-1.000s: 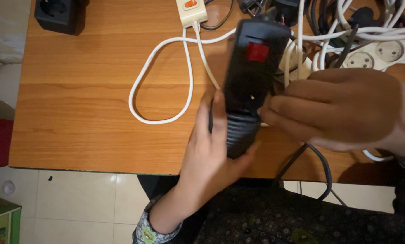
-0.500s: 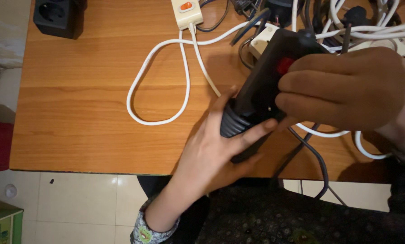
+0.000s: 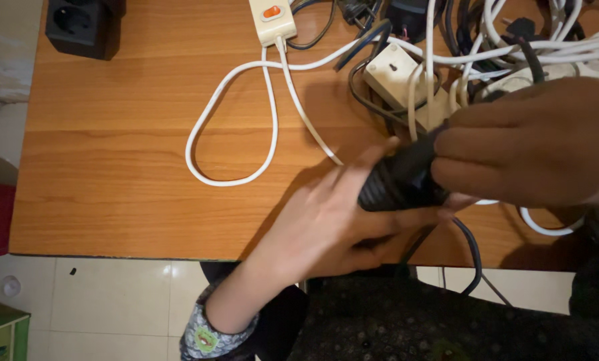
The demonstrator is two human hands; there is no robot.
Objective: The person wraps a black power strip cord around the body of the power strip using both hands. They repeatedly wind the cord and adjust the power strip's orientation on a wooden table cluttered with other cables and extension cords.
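A black power strip (image 3: pixel 403 180) with a ribbed end is held over the near edge of the wooden table (image 3: pixel 125 147). My right hand (image 3: pixel 533 144) wraps over most of its body and hides the red switch. My left hand (image 3: pixel 339 217) supports the ribbed end from below, fingers spread along it. A dark cable (image 3: pixel 470 251) drops from the strip over the table edge toward my lap.
A tangle of white and black cables and white socket strips (image 3: pixel 486 53) fills the back right. A cream strip with an orange switch (image 3: pixel 271 19) trails a looped white cord (image 3: pixel 229 127). A black socket block (image 3: pixel 78 27) sits at the back left. Tiled floor lies below.
The black strip has swung from upright to lying sideways to the right. My right hand slid over its body, covering the red switch, while my left hand shifted right under the ribbed end.
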